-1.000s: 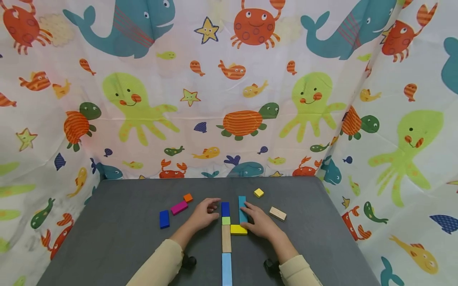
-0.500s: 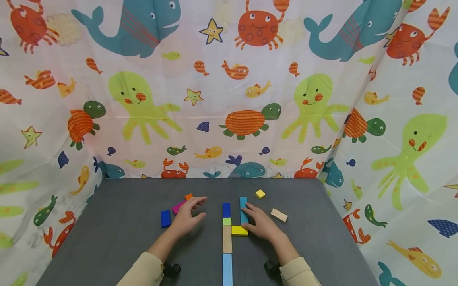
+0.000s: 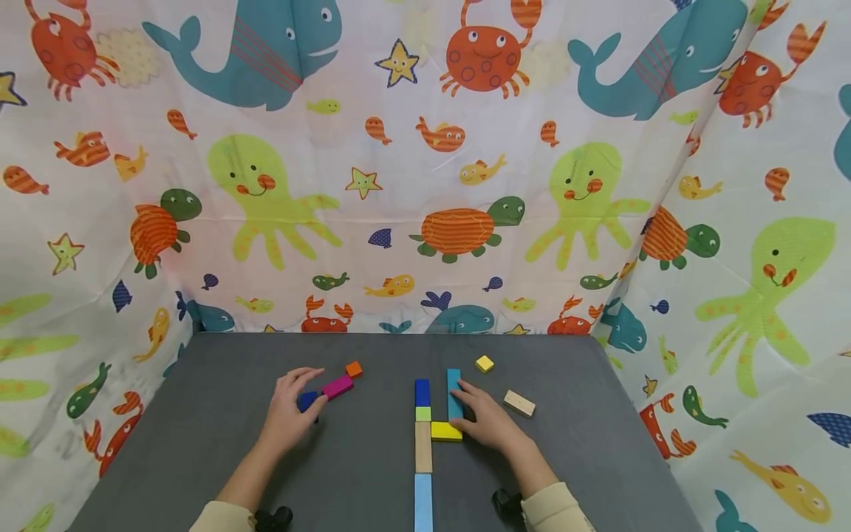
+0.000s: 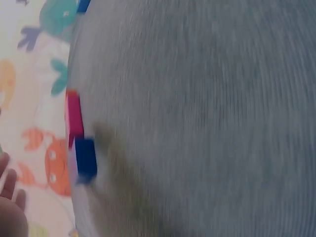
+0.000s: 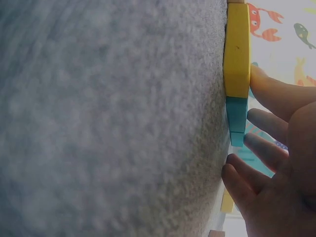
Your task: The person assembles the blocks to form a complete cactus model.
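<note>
Wooden blocks lie on a grey table. My left hand (image 3: 287, 414) hovers by a blue block (image 3: 307, 400) with thumb and fingers spread; it partly covers that block. In the left wrist view, fingers (image 4: 9, 185) show apart from the blue block (image 4: 86, 157). My right hand (image 3: 492, 419) rests its fingertips along a teal block (image 3: 454, 391), the thumb at a yellow block (image 3: 446, 431). The right wrist view shows the thumb against the yellow block's (image 5: 237, 52) edge and fingers beside the teal block (image 5: 237, 113). The yellow block touches the teal block's near end.
A column runs toward me: dark blue (image 3: 422, 392), green (image 3: 422, 414), natural wood (image 3: 423, 447) and light blue (image 3: 423, 502) blocks. Magenta (image 3: 337, 386) and orange (image 3: 354, 369) blocks lie left; a small yellow block (image 3: 484, 363) and a wood block (image 3: 519, 403) right. A patterned curtain (image 3: 392, 177) stands behind.
My left hand has moved left from beside the column, past the magenta block, to the blue block. My right hand stays at the teal and yellow blocks.
</note>
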Motion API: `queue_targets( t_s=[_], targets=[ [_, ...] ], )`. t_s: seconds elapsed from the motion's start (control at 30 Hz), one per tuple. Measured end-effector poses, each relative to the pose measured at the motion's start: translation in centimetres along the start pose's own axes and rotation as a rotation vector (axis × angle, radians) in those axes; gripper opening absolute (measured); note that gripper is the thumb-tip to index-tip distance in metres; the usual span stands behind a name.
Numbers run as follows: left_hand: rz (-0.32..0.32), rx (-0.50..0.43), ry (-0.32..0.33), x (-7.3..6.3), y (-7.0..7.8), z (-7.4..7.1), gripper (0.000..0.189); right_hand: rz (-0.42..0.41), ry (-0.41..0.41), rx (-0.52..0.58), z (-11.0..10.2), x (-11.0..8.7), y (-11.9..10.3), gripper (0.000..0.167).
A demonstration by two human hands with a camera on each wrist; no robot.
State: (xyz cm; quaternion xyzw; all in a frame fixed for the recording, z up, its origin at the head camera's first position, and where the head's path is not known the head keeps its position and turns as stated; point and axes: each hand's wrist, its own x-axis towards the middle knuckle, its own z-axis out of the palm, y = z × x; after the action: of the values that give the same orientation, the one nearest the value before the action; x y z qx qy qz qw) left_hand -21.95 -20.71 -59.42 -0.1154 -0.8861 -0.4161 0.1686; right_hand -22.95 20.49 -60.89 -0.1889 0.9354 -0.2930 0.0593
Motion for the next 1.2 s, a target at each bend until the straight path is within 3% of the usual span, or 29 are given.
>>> queue_targets(
  t_s=[0.2,0.27,0.33,0.5,0.83,1.07,1.2],
  targets=[
    [-0.246,0.046,-0.182,-0.3,-2.1,-2.6,0.082,0.004,0.005,0.006,0.1,-0.1,-0.1,0.066],
    [-0.296,0.05,-0.247,-0.3,-2.7,-3.0,0.086,0.005,0.001,0.002,0.1,-0.1,-0.1,0.067],
    [-0.314,0.051,-0.313,-0.5,-3.1,-3.3,0.085,0.002,0.002,0.003,0.0,-0.1,-0.2,0.067],
    [-0.288,0.014,-0.418,-0.6,-3.4,-3.4,0.082,0.0,0.002,0.004,-0.1,-0.3,-0.4,0.067],
    [-0.289,0.028,-0.432,0.1,-3.9,-2.4,0.086,0.01,0.002,0.014,-0.1,-0.3,-0.2,0.068],
    [-0.298,0.088,-0.413,0.2,-3.2,-2.2,0.065,0.004,0.006,0.006,0.0,-0.1,0.0,0.066],
    [-0.309,0.094,-0.402,0.0,-3.2,-2.0,0.065,0.003,-0.002,0.0,0.0,0.0,0.1,0.067]
  ],
)
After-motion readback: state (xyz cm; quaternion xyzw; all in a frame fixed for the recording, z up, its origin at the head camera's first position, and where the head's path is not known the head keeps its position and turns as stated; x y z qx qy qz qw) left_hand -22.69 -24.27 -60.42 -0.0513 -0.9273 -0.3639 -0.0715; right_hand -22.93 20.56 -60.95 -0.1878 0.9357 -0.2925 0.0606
